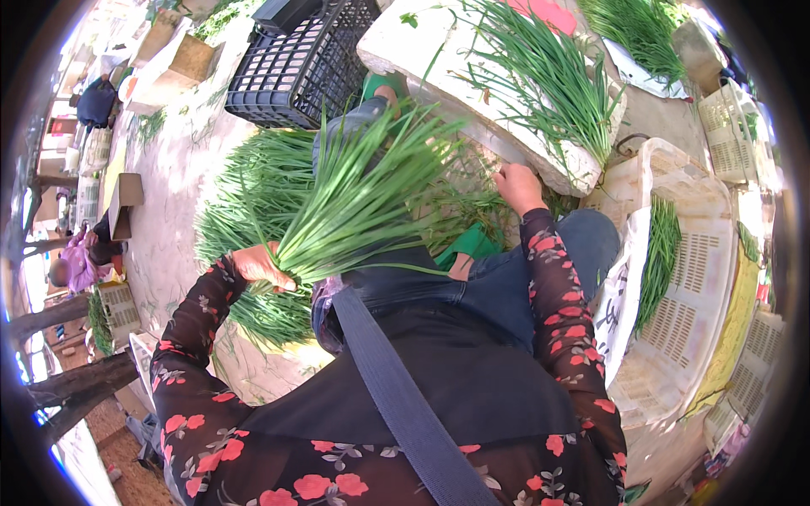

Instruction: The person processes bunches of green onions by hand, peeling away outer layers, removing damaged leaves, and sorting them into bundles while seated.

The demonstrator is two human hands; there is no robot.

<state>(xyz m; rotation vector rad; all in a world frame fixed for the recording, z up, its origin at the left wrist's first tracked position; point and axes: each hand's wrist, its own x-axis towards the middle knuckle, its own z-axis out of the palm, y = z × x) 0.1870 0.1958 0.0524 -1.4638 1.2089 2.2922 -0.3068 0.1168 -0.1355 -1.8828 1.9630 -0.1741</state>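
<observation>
Grasping a bunch of long green stalks (371, 194) by its near end, the person's left hand (263, 266) was closed around the stems, the leaves fanning out toward the far right, above the lap. Under and beyond that hand, a larger heap of green stalks (249, 190) lay on the ground to the left. The right hand (519, 187) was at the near edge of a white slab (405, 46), fingers curled; whether it gripped anything could not be determined. A second bundle (548, 80) rested on the slab, near a red item (550, 12) at its far side. Loose trimmings (456, 207) lay between the two hands. A black crate (299, 72) stood at far left; at right, a pale slatted crate (688, 329) contained further greens (661, 261).
</observation>
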